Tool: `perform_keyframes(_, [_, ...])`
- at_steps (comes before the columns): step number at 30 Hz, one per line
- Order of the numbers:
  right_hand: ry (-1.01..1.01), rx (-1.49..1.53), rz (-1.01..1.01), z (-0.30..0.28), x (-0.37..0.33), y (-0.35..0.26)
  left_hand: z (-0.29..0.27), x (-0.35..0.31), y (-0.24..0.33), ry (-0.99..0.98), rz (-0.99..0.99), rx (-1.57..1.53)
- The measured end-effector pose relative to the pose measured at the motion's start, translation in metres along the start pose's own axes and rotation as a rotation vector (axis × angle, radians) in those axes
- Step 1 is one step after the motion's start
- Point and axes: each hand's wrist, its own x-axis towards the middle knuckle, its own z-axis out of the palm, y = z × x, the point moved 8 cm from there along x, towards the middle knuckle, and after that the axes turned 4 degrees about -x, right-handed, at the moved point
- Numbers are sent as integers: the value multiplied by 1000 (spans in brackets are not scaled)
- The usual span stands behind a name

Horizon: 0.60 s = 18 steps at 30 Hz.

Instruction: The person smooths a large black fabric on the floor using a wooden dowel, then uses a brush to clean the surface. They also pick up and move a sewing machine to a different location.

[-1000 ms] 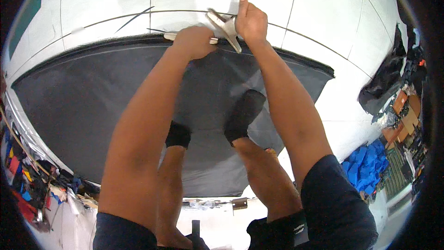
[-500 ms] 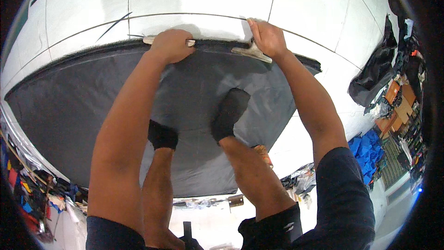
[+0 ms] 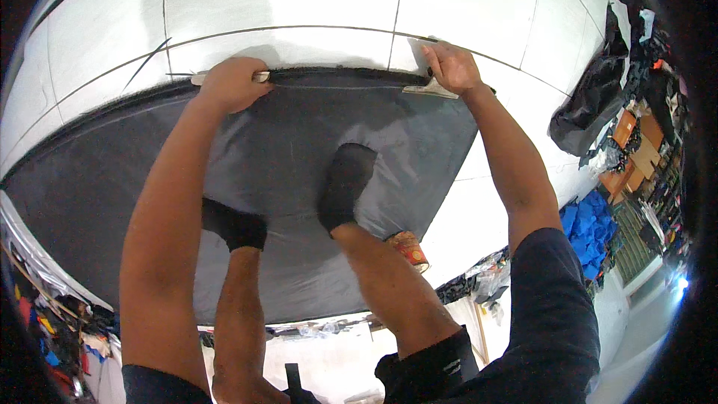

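A broad dark grey sheet [image 3: 299,150] lies across the white tiled floor, its far edge showing a thick, fuzzy black border. At that edge, left of the middle, my left hand [image 3: 238,86] is closed over a pale bar-like piece [image 3: 199,79], whose two ends stick out on either side of the fist. Farther right, near the sheet's right corner, my right hand [image 3: 455,69] grips a flat-bladed scraper [image 3: 430,90]; its wide pale blade rests on the sheet close to the edge. My feet in black socks [image 3: 348,183] stand on the sheet between my arms.
Beside my right leg is a red and gold can [image 3: 409,250] at the sheet's edge. To the right lie a black plastic bag [image 3: 587,112], brown cardboard [image 3: 643,157] and a crumpled blue heap [image 3: 588,232]. Mixed clutter [image 3: 63,314] fills the lower left.
My right hand has slid the scraper rightward along the far edge, closer to the corner. Relative to the sheet, my left hand has stayed about where it was. The whole view has shifted a little.
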Motion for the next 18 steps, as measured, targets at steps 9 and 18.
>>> perform_keyframes(9, [-69,-27,-24,-2,1,-3,-3,-8,7,55,24,58])
perform_keyframes(18, [339,255,371,-100,-40,-14,-79,-148,89,746,56,-148])
